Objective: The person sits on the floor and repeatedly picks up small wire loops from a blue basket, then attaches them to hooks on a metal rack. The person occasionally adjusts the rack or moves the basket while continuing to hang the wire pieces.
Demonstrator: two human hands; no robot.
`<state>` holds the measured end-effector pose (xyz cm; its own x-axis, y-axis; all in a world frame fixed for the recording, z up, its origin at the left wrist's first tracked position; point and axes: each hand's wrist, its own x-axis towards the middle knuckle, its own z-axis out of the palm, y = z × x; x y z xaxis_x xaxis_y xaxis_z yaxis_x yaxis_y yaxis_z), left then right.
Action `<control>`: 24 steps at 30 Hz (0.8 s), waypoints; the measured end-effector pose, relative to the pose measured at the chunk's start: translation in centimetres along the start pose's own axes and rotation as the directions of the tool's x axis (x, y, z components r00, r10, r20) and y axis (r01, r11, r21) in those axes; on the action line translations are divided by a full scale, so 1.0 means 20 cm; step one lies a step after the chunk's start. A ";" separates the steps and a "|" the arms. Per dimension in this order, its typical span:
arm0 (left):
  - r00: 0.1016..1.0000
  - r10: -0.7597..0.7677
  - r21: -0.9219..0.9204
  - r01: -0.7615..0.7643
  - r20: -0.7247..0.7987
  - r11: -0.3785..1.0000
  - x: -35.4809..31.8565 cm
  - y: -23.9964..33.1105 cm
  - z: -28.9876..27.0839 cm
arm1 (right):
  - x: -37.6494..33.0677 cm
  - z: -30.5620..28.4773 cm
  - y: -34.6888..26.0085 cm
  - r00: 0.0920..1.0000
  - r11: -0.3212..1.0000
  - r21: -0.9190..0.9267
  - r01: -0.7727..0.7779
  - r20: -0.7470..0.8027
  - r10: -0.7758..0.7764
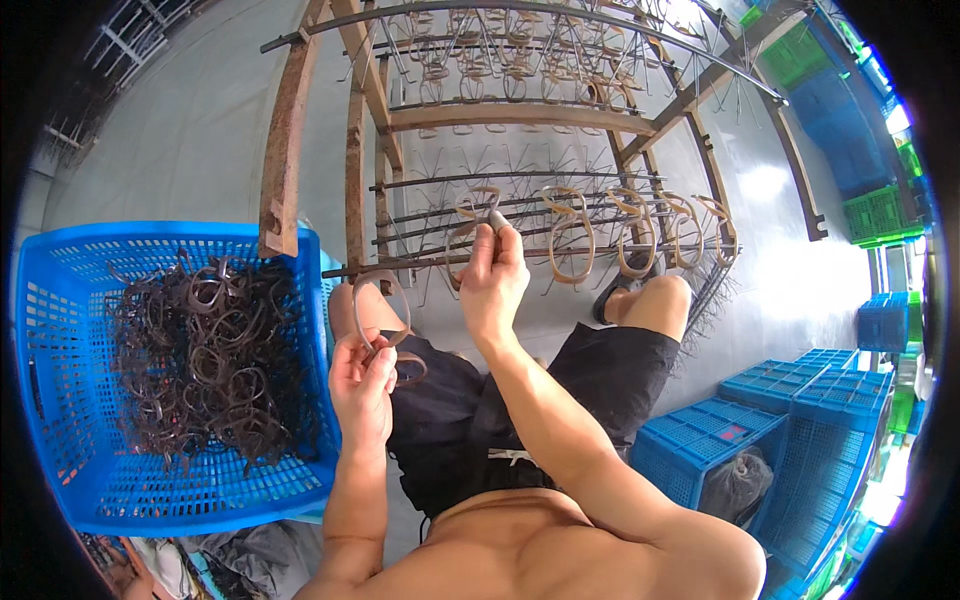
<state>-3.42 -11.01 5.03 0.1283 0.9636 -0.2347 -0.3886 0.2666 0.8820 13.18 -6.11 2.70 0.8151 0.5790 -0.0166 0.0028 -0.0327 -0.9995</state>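
Observation:
My left hand (362,395) is closed on a brownish, translucent eyeglass frame (408,308), its two rims showing above and beside the fingers. Farther forward, my right hand (492,290) pinches another eyeglass frame (484,190) at the rack's lower dark rod; the fingers partly hide it, and I cannot tell whether it rests on the hooks. To the right of that hand, several tan eyeglass frames (572,278) hang along the same row of thin wire hooks. Left of my left hand stands a blue basket (165,232) heaped with dark eyeglass frames (210,365).
The wooden rack (520,117) stands before my knees, with more frames hanging on its upper rods. One worn upright (285,150) reaches toward the basket. Stacked blue crates (705,430) are at the right, one with a dark plastic bag (737,485).

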 end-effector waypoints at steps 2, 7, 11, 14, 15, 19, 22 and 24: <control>1.000 0.019 -0.002 -0.019 -0.001 1.000 0.00 0.01 -0.01 | 0.02 -0.01 0.01 0.998 0.993 -0.101 0.052 -0.012 -0.054; 1.000 0.013 -0.020 -0.013 -0.015 1.000 0.00 0.00 -0.04 | 0.04 -0.08 -0.02 0.998 0.998 0.028 -0.052 0.040 0.051; 1.000 -0.007 -0.016 0.007 0.014 1.000 0.02 -0.01 -0.01 | 0.04 -0.06 -0.01 0.999 0.998 -0.070 -0.007 0.045 0.010; 0.999 -0.010 -0.005 0.010 0.042 1.000 0.03 0.00 0.02 | 0.04 -0.03 0.03 0.998 0.997 -0.052 0.065 0.026 -0.064; 0.999 -0.010 0.000 0.010 0.051 1.000 0.03 0.01 0.03 | 0.05 -0.04 0.03 0.999 0.998 -0.040 0.041 0.027 -0.040; 0.998 0.000 -0.006 0.001 0.068 1.000 0.03 0.01 0.04 | 0.05 -0.06 -0.04 0.997 0.999 0.001 -0.036 0.064 0.036; 0.996 -0.013 -0.012 0.014 0.093 1.000 0.02 0.03 0.06 | 0.07 -0.11 -0.01 0.984 0.990 0.093 -0.109 0.154 0.094; 0.989 -0.035 0.122 0.017 0.144 0.992 0.03 0.04 0.03 | 0.06 -0.18 -0.02 0.968 0.994 -0.112 -0.012 0.247 0.040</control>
<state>-3.02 -10.24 5.81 0.2719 0.9404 -0.2042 -0.2719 0.2786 0.9211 16.29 -8.43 3.12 0.6466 0.7602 -0.0631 0.0577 -0.1312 -0.9897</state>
